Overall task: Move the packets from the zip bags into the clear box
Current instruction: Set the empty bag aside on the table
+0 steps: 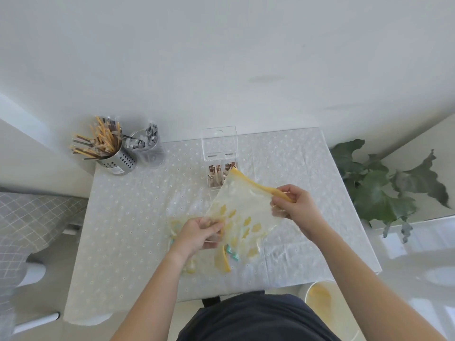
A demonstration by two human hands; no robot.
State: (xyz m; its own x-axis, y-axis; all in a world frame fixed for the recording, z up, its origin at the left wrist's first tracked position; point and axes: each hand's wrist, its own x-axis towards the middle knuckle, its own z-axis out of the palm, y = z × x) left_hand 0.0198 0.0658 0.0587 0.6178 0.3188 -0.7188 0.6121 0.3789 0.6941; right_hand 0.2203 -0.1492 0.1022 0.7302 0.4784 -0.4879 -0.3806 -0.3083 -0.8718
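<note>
Right hand (293, 205) pinched the limp zip bag (241, 210) by its yellow zip edge (256, 185), likely the firmest hold; left hand (199, 232) gripped the near corner.

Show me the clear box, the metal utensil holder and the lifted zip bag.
clear box (219, 143), head view, on its open lid.
metal utensil holder (120, 160), head view, on its perforated side.
zip bag (241, 205), head view, on its clear middle.

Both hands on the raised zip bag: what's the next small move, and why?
Probably set the raised bag aside. Gripped by the right hand at its yellow zip and the left hand at its lower corner, it seems to show only printed yellow shapes, while teal packets lie in the other bag on the table. The clear box stands open.
</note>
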